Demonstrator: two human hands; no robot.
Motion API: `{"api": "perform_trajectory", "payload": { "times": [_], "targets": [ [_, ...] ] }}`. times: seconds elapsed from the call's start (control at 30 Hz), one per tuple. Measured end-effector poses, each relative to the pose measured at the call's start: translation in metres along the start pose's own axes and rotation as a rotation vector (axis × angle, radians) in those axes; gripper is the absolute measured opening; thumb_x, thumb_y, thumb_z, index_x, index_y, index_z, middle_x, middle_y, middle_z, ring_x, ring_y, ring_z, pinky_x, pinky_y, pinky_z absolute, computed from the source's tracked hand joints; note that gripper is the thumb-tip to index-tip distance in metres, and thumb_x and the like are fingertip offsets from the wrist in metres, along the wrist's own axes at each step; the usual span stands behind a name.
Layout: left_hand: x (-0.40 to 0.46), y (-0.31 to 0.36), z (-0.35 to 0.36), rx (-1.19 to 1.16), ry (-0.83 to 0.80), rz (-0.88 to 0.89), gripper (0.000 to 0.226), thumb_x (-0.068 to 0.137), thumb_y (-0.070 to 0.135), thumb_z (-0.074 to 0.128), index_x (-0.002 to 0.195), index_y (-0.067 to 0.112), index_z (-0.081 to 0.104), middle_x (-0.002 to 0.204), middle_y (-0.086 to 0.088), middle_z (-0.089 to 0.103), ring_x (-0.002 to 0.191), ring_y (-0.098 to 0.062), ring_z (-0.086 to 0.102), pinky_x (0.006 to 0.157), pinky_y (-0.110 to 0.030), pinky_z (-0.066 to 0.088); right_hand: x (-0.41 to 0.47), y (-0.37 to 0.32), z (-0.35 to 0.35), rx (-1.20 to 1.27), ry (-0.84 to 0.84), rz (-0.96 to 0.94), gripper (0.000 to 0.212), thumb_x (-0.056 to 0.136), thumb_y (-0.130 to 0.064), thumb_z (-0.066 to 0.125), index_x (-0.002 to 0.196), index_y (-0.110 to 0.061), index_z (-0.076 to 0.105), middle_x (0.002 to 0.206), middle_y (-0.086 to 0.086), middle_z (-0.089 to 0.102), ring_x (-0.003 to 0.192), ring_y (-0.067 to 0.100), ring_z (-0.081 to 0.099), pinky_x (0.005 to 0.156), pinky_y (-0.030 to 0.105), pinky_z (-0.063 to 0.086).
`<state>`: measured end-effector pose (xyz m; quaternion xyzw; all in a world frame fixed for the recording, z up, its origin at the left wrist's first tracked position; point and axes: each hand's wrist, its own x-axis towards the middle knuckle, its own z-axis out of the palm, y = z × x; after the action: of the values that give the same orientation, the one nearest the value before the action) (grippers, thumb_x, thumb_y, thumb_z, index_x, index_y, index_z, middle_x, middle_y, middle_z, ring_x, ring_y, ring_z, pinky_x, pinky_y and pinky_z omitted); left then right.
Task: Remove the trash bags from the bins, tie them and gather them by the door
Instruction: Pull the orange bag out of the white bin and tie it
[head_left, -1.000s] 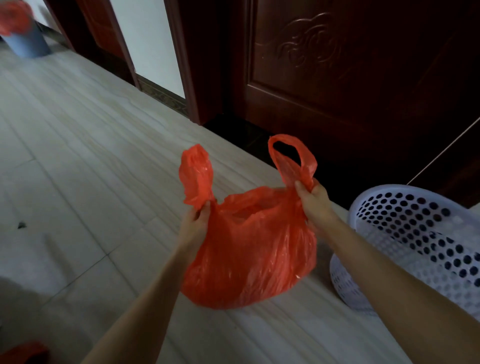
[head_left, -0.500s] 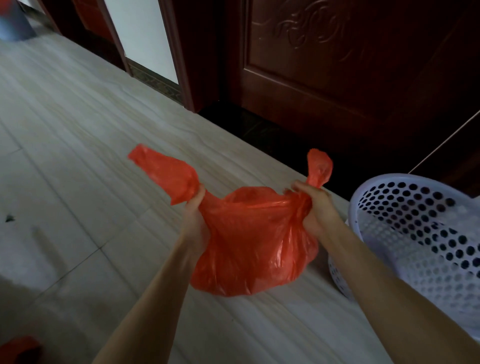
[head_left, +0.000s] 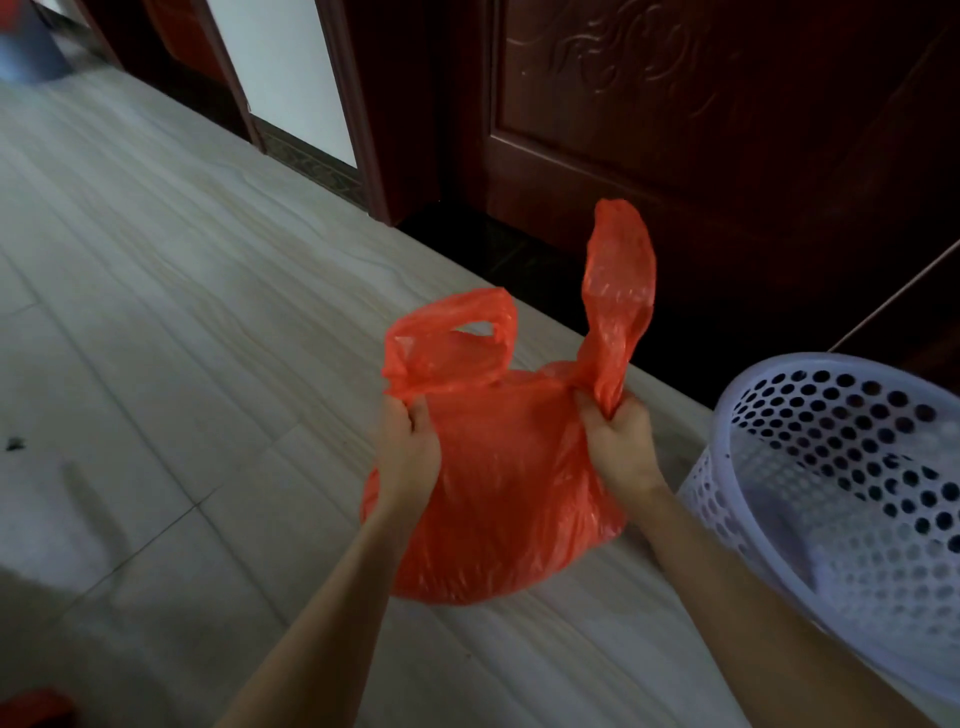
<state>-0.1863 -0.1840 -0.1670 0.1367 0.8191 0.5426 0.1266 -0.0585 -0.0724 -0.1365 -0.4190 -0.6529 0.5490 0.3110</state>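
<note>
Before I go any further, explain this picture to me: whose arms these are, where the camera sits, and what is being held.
There is no machine here. The camera is worn on a person's head and looks forward and down, so the two bare arms coming in from the bottom edge are that person's own. The left hand grips one handle loop of a thin orange-red plastic trash bag, and the right hand grips the other handle, which stands upright. The handles are apart, not knotted. The bag hangs bulging between the hands above the pale tiled floor. Beside the right arm stands a white perforated plastic bin with no bag in it. Behind is a dark carved wooden door. At the far top left stands a blue-grey bin.
</note>
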Motion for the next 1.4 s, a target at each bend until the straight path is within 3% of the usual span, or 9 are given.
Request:
{"api": "perform_trajectory", "payload": {
  "times": [0.17,0.4,0.53,0.63,0.77,1.0,1.13,1.27,1.4],
  "targets": [
    [0.005,-0.01,-0.011,0.173,-0.007,0.125,0.03,0.095,0.007,0.038,0.111,-0.016,0.05,0.118,-0.03,0.056,0.111,-0.039,0.053,0.091,-0.039,0.034,0.005,-0.001,0.007,0.008,0.03,0.002,0.023,0.091,-0.001,0.046,0.111,-0.003,0.057,0.096,0.0,0.058,0.089,0.011,0.055,0.078,0.011,0.043],
    [0.018,0.001,-0.018,0.062,-0.07,0.061,0.043,0.099,0.02,0.032,0.139,0.005,0.033,0.144,-0.014,0.041,0.134,-0.025,0.037,0.109,-0.029,0.025,0.012,0.014,-0.001,-0.059,-0.018,0.168,0.027,0.092,-0.011,0.046,0.118,-0.005,0.05,0.105,0.01,0.057,0.1,0.022,0.055,0.095,0.037,0.043],
    [0.032,-0.003,-0.022,-0.23,-0.186,-0.235,0.036,0.099,0.013,0.036,0.131,0.001,0.045,0.132,-0.02,0.053,0.116,-0.023,0.055,0.101,-0.033,0.04,0.014,0.023,-0.018,0.122,0.049,0.293,0.015,0.089,-0.001,0.047,0.097,-0.006,0.06,0.092,0.008,0.07,0.078,0.016,0.064,0.076,0.031,0.053],
    [0.032,-0.01,-0.023,-0.622,-0.376,-0.452,0.03,0.095,0.016,0.036,0.119,0.007,0.052,0.09,-0.006,0.074,0.076,-0.011,0.071,0.067,-0.025,0.059,0.015,0.027,-0.021,0.38,0.104,0.436,0.025,0.085,0.008,0.05,0.078,-0.014,0.06,0.05,-0.006,0.068,0.048,0.005,0.064,0.048,0.018,0.054],
    [0.03,-0.009,-0.019,-0.905,-0.433,-0.423,0.037,0.087,0.036,0.045,0.097,0.007,0.066,0.085,-0.008,0.074,0.086,-0.024,0.068,0.075,-0.034,0.06,0.017,0.028,-0.019,0.523,0.108,0.538,0.022,0.081,0.009,0.052,0.086,-0.01,0.061,0.045,-0.002,0.065,0.043,0.011,0.063,0.048,0.026,0.056],
    [0.018,0.004,0.013,-0.343,-0.248,-0.313,0.016,0.08,0.005,0.066,0.096,0.008,0.068,0.084,-0.006,0.068,0.084,-0.023,0.064,0.091,-0.041,0.051,0.02,0.026,-0.019,0.566,0.055,0.607,0.039,0.079,0.001,0.057,0.119,-0.001,0.056,0.082,0.013,0.067,0.067,0.024,0.067,0.062,0.037,0.057],
    [0.009,0.018,0.021,-0.377,-0.169,-0.19,0.013,0.088,0.021,0.059,0.101,0.02,0.062,0.094,0.004,0.064,0.093,-0.015,0.059,0.095,-0.033,0.044,0.022,0.024,-0.02,0.5,0.033,0.53,0.029,0.082,0.009,0.046,0.102,-0.003,0.064,0.075,0.005,0.067,0.07,0.019,0.062,0.071,0.033,0.052],
    [0.007,0.011,0.024,-0.532,-0.2,-0.266,0.049,0.08,0.038,0.06,0.116,0.005,0.059,0.121,-0.018,0.062,0.115,-0.032,0.058,0.106,-0.05,0.04,0.019,0.026,-0.016,0.269,-0.003,0.507,0.032,0.08,0.014,0.041,0.094,-0.004,0.063,0.058,0.006,0.062,0.051,0.016,0.058,0.049,0.022,0.05],
    [0.017,0.014,0.033,-0.702,-0.191,-0.37,0.029,0.093,0.023,0.045,0.09,0.002,0.065,0.08,-0.013,0.073,0.076,-0.023,0.07,0.091,-0.039,0.053,0.018,0.035,-0.021,0.208,-0.063,0.643,0.022,0.08,0.011,0.046,0.089,0.0,0.063,0.04,0.004,0.063,0.036,0.015,0.06,0.044,0.027,0.053]
  ]
}}
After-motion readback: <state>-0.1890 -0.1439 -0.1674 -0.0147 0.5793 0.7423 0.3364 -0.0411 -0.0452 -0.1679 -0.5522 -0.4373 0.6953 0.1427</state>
